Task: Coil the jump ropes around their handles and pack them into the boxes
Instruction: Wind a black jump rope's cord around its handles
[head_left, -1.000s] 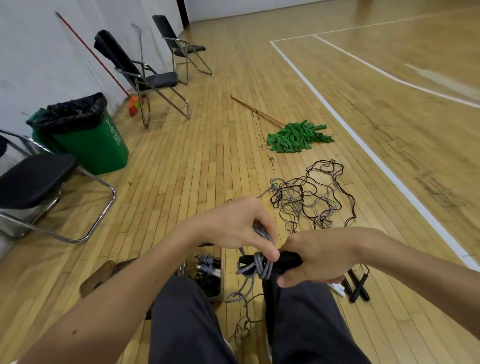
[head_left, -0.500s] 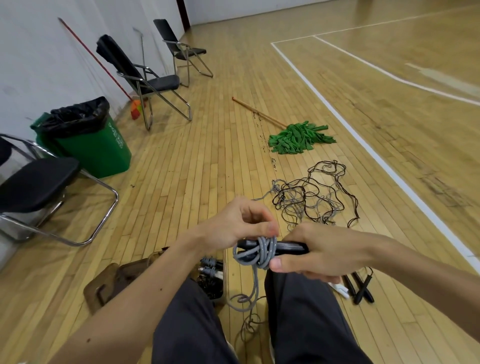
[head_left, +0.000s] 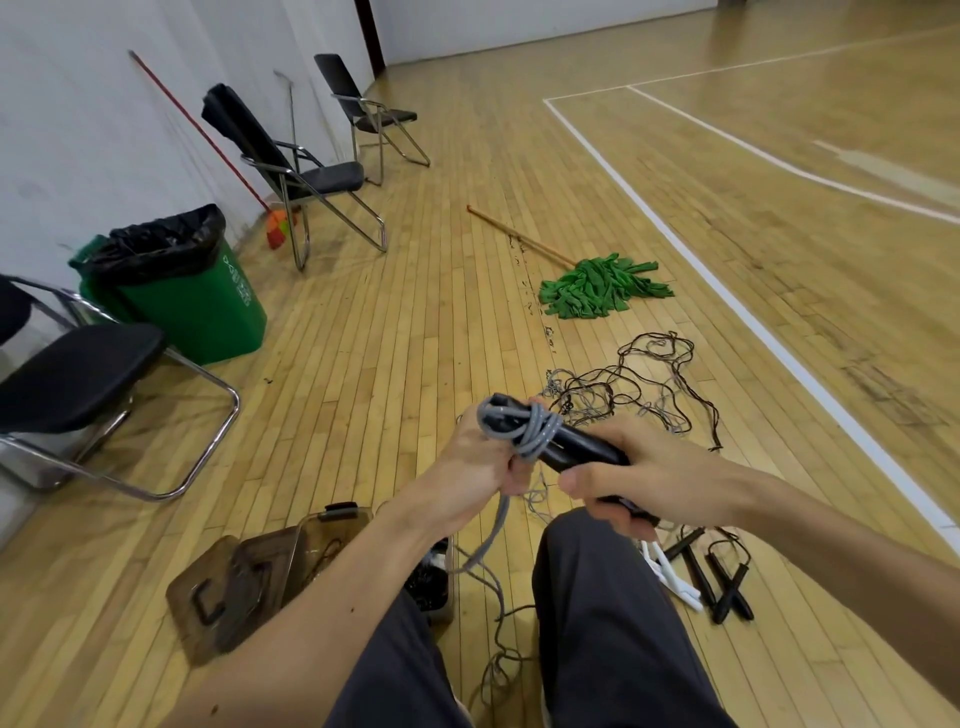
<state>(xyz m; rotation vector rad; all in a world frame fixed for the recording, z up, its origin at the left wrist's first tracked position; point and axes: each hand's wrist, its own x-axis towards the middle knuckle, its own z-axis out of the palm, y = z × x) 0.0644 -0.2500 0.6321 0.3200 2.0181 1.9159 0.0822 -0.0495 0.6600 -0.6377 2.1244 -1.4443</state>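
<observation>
Nearest, at seven o'clock, the box (head_left: 311, 532) sits open for packing. The right hand (head_left: 641, 467) grips the black handles (head_left: 579, 448) steady so the left hand (head_left: 475, 470), clutching the grey rope (head_left: 537, 434), can wrap; tangled ropes (head_left: 639, 384) lie at one o'clock.

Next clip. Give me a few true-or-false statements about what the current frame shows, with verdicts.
1. The right hand grips the black handles. True.
2. The grey rope is wound around the black handles. True.
3. The mop head on the floor is red. False: the mop head is green.
4. The left hand is empty. False: its fingers hold the grey rope at the wound end of the handles.
</observation>
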